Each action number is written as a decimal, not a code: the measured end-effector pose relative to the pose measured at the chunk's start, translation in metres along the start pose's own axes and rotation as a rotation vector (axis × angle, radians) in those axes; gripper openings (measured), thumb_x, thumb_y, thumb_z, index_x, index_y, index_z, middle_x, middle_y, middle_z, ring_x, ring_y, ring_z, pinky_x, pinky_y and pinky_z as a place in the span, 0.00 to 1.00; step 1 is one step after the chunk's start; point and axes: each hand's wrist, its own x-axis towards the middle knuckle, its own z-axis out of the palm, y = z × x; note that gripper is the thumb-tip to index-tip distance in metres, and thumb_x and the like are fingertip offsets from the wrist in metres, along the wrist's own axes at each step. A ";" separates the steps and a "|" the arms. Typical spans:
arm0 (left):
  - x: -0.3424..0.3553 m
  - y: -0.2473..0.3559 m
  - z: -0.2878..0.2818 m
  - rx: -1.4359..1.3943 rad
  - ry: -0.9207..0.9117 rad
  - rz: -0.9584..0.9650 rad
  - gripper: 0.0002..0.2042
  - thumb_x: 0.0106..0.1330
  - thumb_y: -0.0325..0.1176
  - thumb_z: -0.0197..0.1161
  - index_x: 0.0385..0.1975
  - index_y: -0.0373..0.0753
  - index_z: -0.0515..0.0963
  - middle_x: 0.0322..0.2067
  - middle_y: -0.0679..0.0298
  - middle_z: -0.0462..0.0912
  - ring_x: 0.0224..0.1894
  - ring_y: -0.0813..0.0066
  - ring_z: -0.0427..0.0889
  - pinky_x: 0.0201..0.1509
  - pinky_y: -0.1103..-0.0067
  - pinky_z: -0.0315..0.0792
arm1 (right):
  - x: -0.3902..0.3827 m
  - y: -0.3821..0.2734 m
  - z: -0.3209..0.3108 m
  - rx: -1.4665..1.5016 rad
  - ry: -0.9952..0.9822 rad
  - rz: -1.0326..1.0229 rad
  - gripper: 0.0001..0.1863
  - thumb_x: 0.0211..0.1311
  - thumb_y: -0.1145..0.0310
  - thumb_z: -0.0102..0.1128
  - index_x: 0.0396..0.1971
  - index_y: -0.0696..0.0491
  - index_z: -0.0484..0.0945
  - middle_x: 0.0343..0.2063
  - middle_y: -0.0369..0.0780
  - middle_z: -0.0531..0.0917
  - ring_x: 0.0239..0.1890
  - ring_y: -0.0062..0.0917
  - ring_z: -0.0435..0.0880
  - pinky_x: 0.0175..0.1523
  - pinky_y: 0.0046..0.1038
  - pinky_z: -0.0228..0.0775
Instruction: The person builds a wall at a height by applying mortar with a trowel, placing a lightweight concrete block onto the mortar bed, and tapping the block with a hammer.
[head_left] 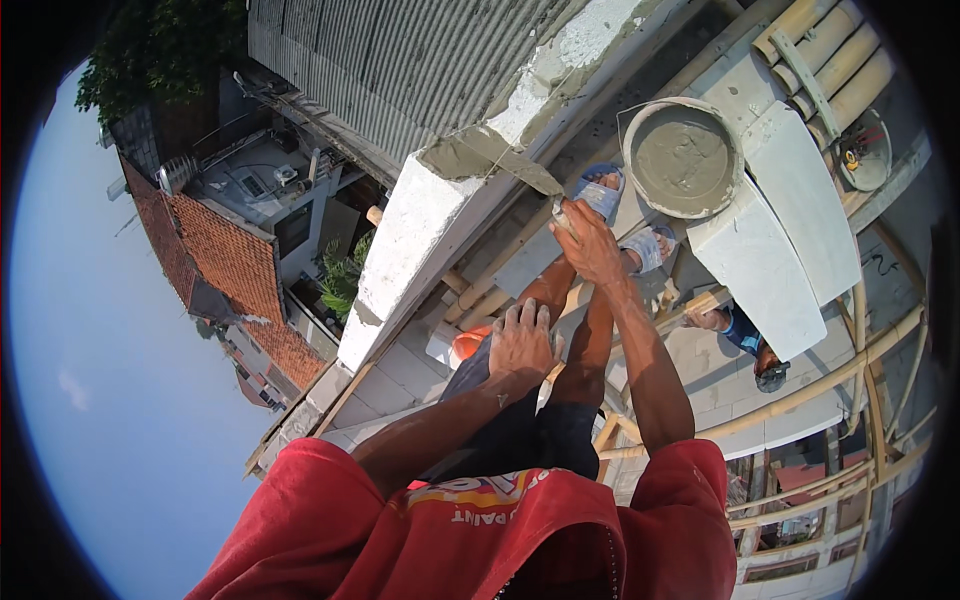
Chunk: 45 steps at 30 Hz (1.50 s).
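Far left, we note blue sky [90, 300], then a tiled roof [225, 250] in orange-brown. Nearer, a white block wall [410, 235] runs slantwise upward, corrugated sheeting [390, 70] beyond its upper stretch. A grey mortar patch [462, 153] lies across the top of the wall. Below it, we see an orange rounded object [468, 343], partly hidden by a leg.

Left hand [526, 345]: laid over the bent leg, back upward, fingers somewhat spread, holding nothing. Next, the trowel [538, 178], its blade angled up and left at the wall's edge, the far end by the mortar patch; we cannot tell how firmly it bears. Right hand [592, 243]: fingers curled together around the trowel's handle.

Beyond, two sandalled feet [652, 246], then a round bucket [686, 158] of wet grey mortar, just beside pale panels [765, 265]. Under the lower panel edge, we make out another person [742, 330], blue sleeve showing, mostly covered. Bamboo poles [870, 350] cross at right; a small round container [868, 150] holds items too small to name.
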 end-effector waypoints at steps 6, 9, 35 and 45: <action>0.001 0.004 -0.004 -0.025 -0.030 0.021 0.31 0.70 0.53 0.55 0.67 0.39 0.71 0.69 0.57 0.69 0.68 0.56 0.68 0.69 0.58 0.65 | 0.030 -0.001 0.057 -0.042 0.023 0.069 0.22 0.66 0.69 0.60 0.58 0.60 0.72 0.48 0.52 0.77 0.49 0.52 0.81 0.52 0.47 0.76; 0.000 0.002 0.000 -0.040 0.001 0.032 0.31 0.70 0.53 0.55 0.67 0.39 0.71 0.69 0.56 0.69 0.68 0.56 0.68 0.70 0.58 0.65 | 0.010 -0.009 0.060 -0.082 0.062 0.155 0.23 0.65 0.70 0.60 0.59 0.60 0.72 0.47 0.51 0.78 0.49 0.53 0.82 0.52 0.48 0.77; -0.007 -0.011 0.016 -0.009 0.137 0.094 0.26 0.67 0.52 0.59 0.56 0.38 0.77 0.61 0.56 0.71 0.64 0.57 0.68 0.67 0.59 0.64 | -0.119 -0.066 -0.041 -0.059 -0.035 0.131 0.24 0.71 0.63 0.59 0.61 0.61 0.71 0.45 0.48 0.78 0.44 0.46 0.82 0.47 0.42 0.79; -0.006 -0.002 0.004 0.021 0.044 0.123 0.29 0.69 0.52 0.59 0.63 0.39 0.74 0.60 0.57 0.72 0.64 0.57 0.70 0.67 0.57 0.66 | -0.003 -0.075 0.003 1.972 -0.397 0.707 0.32 0.81 0.49 0.44 0.63 0.66 0.69 0.24 0.36 0.75 0.13 0.15 0.71 0.14 0.16 0.64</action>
